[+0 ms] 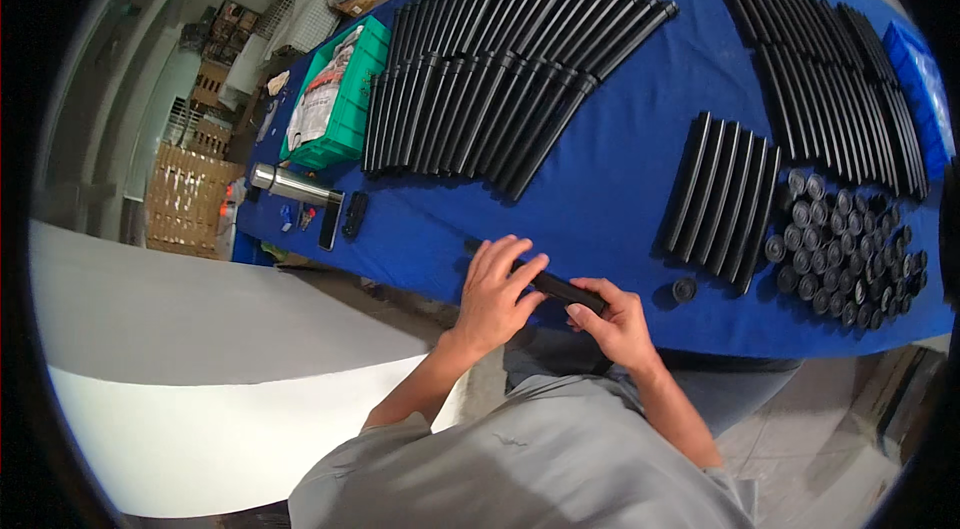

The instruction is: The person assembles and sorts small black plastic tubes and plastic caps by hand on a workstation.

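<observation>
A black tube [562,289] lies slantwise between my hands at the near edge of the blue table. My right hand [618,327] is closed round its right end, thumb on the near side. My left hand [492,301] straddles the tube farther left, with the thumb on one side and the loosely bent fingers on the other. The palm hides part of the tube, and its far left end shows dimly beyond the fingers. A single round black cap [684,290] lies to the right of my right hand.
Black tubes with collars [480,79] fan out in two rows at the back. Plain tubes [830,89] lie at far right, with several more [718,199] nearer. Many round caps [840,249] cluster at right. A green crate [352,109], steel flask [295,186] and phone [331,221] are at left.
</observation>
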Demonstrator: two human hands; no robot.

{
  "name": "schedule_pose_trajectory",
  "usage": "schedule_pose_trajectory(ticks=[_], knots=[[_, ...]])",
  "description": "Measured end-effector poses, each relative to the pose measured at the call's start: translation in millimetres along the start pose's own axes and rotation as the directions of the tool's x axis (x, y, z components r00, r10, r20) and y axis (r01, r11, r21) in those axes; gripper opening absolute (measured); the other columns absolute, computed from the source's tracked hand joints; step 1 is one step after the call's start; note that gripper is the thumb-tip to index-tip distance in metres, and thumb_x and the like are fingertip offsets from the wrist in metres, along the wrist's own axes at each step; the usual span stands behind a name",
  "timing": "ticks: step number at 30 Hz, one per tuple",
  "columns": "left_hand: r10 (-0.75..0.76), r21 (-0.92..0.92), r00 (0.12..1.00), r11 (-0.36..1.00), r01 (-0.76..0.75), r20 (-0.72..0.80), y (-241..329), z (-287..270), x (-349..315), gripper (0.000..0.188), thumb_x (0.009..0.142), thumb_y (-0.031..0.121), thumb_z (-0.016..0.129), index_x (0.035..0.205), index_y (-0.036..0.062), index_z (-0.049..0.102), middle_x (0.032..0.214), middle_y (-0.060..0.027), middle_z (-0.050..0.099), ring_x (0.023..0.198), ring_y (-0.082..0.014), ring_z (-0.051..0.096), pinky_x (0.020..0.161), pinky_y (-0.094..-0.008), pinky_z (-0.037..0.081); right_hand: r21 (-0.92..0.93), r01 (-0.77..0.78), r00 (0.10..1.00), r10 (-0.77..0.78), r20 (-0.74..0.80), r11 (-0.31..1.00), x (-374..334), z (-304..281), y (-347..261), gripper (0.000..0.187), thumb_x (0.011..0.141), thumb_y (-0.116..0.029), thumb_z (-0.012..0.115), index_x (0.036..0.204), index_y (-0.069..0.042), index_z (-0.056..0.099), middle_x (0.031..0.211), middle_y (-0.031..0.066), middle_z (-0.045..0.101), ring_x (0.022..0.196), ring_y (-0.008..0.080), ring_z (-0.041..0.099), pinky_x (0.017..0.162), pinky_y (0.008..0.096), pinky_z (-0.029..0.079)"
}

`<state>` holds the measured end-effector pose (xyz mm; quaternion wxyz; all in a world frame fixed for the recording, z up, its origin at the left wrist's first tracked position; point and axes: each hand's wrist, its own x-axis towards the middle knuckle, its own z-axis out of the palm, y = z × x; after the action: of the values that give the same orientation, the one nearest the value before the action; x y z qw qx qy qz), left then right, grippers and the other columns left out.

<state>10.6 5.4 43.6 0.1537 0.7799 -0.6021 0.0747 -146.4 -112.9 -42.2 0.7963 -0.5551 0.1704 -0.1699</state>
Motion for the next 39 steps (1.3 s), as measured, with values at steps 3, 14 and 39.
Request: schedule_pose_trajectory(ticks=[3,14,39], knots=[[-0.142,-0.196,0.951,0.976,0.090,-0.274,-6,15,-25,0.030,0.078,0.010,0.077,0.105,0.0033,0.064,0.105,-0.0124,0.062,0.097,-0.0320,0.061,0.086,-0.0420,0.049,0.378,-0.039,0.991,0.084,-0.102,0.925,0,3,-2,0.034,0.095,-0.013,0.063,0.123,0.005,0.058,0.094,0.0133,0.069,0.076,0.0195,0.068,0.071,0.0342,0.057],[0.107,-0.680,0.757,-0.370,0.633,0.645,-15,77,-2,0.046,0.088,0.015,0.072,0.129,0.0028,0.057,0.140,-0.0171,0.055,0.118,-0.0309,0.061,0.085,-0.0472,0.057,0.458,-0.017,0.999,0.002,0.033,0.889,4,-5,-4,0.045,0.098,-0.021,0.062,0.134,0.002,0.046,0.113,0.0139,0.062,0.085,0.0176,0.063,0.070,0.0320,0.054],[-0.213,-0.697,0.922,-0.713,0.079,0.323,-16,98,-12,0.029,0.087,0.007,0.066,0.115,0.0052,0.060,0.121,-0.0269,0.064,0.110,-0.0372,0.066,0.097,-0.0506,0.055,-0.772,-0.027,0.974,-0.158,-0.164,0.635,-16,-41,-62,0.040,0.085,-0.008,0.076,0.115,0.001,0.050,0.107,0.0153,0.062,0.086,0.0248,0.069,0.079,0.0343,0.056]])
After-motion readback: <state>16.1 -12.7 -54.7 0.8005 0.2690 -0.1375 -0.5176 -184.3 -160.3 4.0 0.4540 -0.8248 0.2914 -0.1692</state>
